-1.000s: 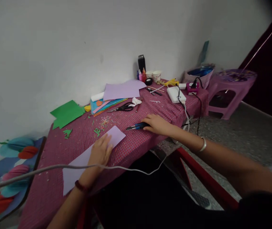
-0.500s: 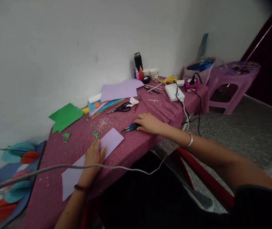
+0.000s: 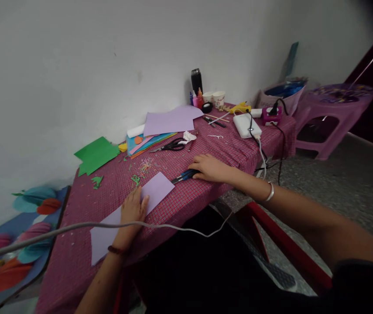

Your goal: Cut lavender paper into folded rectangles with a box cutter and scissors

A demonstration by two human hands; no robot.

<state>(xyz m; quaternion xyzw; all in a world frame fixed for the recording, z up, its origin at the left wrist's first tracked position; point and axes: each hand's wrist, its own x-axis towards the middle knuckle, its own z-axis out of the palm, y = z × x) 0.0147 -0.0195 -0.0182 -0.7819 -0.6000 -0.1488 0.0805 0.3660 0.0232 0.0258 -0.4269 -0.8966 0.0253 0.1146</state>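
My left hand [image 3: 134, 207] lies on a strip of light purple paper [image 3: 158, 189], pressing it to the checked tablecloth with its fingers stretched out. Its wrist wears a dark red bracelet. My right hand [image 3: 208, 168] is beyond the paper's right corner, fingers curled over the rear end of a blue and black utility knife [image 3: 186, 175]. The knife lies low on the cloth, its dark tip by the paper's corner. Part of its handle is hidden under the fingers. Green paper scraps [image 3: 135, 179] and thin coloured shreds [image 3: 147, 165] are scattered ahead of the left hand.
Black scissors [image 3: 173, 145], stacked coloured paper [image 3: 160, 138], a purple sheet [image 3: 168, 121] and green paper [image 3: 97, 152] lie toward the wall. A white box [image 3: 247, 125] with cables sits at right. A pale cable [image 3: 173, 226] crosses in front of my left forearm.
The whole view has shifted slightly, so things appear a little farther right. Both hands keep much the same places on the paper and the knife.
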